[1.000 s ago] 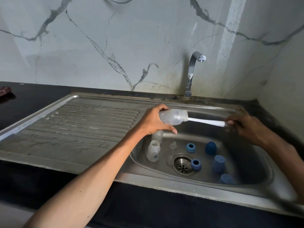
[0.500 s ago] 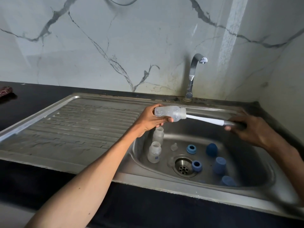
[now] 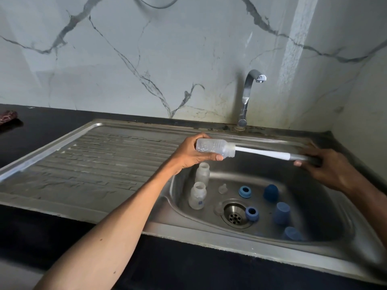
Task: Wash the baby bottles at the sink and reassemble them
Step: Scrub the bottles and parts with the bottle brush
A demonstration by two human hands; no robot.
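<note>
Wall (image 3: 125,59): pale marble-look panels with dark grey veins, smooth, meeting in a corner at the right.

Counter (image 3: 41,130): black, flat, running round the sink on all visible sides.

Sink (image 3: 209,231): stainless steel, one piece. Ribbed, dull and water-stained draining board (image 3: 94,164) on the left; rounded basin on the right, its rim a raised lip. Open room lies over the draining board; the basin floor is crowded.

Tap (image 3: 249,95): chrome, curved spout, standing at the back rim of the basin.

Left hand (image 3: 192,153): fingers and thumb curled round the held bottle (image 3: 213,148), above the basin's left edge. Bottle is translucent plastic, cylindrical, threaded neck, lying nearly level with its mouth to the right; white specks or suds show inside.

Right hand (image 3: 328,166): fingers wrapped round the grey grip of the bottle brush (image 3: 266,152), over the basin's right rim. The white shaft runs leftward into the bottle's mouth.

Two open bottles (image 3: 198,195), clear and upright, stand just beside each other at the basin's left wall.

Three blue caps (image 3: 281,210), domed, matte, on the right of the basin floor.

Two blue rings (image 3: 251,213), round, one behind and one right beside the drain (image 3: 235,216).

Two clear teats (image 3: 223,188), small, soft-looking, left of the drain.

Patterned cloth (image 3: 8,117), at the far left counter edge.
</note>
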